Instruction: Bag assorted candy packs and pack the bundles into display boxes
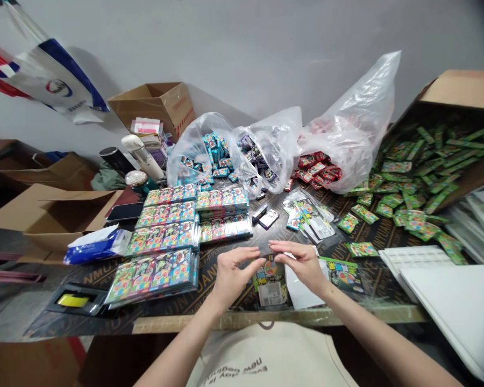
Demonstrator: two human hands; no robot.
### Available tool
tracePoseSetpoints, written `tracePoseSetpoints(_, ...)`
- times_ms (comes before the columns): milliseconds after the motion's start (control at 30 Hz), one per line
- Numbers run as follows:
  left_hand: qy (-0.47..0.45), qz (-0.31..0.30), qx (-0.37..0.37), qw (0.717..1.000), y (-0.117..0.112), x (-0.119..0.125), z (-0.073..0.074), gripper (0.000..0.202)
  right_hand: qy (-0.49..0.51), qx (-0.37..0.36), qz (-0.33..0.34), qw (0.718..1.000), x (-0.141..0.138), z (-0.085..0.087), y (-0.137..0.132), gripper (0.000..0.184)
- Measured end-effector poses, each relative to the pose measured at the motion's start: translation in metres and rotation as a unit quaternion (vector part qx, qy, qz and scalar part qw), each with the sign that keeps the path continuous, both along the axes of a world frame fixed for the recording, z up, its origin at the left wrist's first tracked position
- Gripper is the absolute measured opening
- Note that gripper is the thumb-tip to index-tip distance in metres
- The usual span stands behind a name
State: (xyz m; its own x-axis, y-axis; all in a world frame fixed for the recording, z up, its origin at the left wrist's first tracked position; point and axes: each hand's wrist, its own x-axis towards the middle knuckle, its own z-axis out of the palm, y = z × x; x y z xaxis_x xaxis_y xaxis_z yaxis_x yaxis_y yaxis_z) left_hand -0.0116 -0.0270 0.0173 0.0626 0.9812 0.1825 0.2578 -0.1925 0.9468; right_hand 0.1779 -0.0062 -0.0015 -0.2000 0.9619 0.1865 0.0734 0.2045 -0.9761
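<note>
My left hand [234, 273] and my right hand [300, 263] meet over the table's front part, thumbs and fingers pinched at the top edge of a clear plastic packet. This packet [271, 290] has a dark printed front with colourful lettering and hangs or lies just below my fingertips; what is inside is hard to make out. Beneath my right hand is a white sheet [306, 293]. A green-and-black printed packet [343, 275] lies right of it. Beyond my hands are a small black box [260, 213] and a small white-faced box [269, 219].
Stacks of colourful printed packs [157, 274] stand at left. Behind are clear bags of blue [220, 150], purple [248, 145] and red [318, 166] small packs. A tipped carton [463, 88] spills green packs [411, 156]. White boards [452, 306] lie at right.
</note>
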Motion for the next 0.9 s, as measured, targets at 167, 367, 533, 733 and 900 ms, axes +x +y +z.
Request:
tracePoseSetpoints(167,-0.047,-0.028,-0.101,0.993,0.009,-0.003,0.006,0.016,-0.027,-0.064,0.016,0.997,0.004,0.016,-0.003,0.017)
tracePoseSetpoints(367,-0.052,-0.042,-0.104,0.992,0.011,0.001,0.016,0.008,-0.012,-0.114,0.058,0.992,0.002,0.026,0.001,0.016)
tracePoseSetpoints(533,0.070,-0.052,0.042,0.995,-0.006,0.003,0.017,0.011,-0.046,-0.096,0.060,0.993,0.005,0.027,-0.003,0.016)
tracePoseSetpoints(733,0.130,-0.069,0.105,0.984,-0.013,-0.001,0.003,0.013,-0.059,0.016,0.058,0.996,0.015,0.011,-0.015,0.015)
tracePoseSetpoints(900,0.061,-0.064,0.061,0.994,-0.003,-0.004,-0.002,0.010,-0.055,0.016,0.049,0.997,0.020,-0.009,-0.026,0.040)
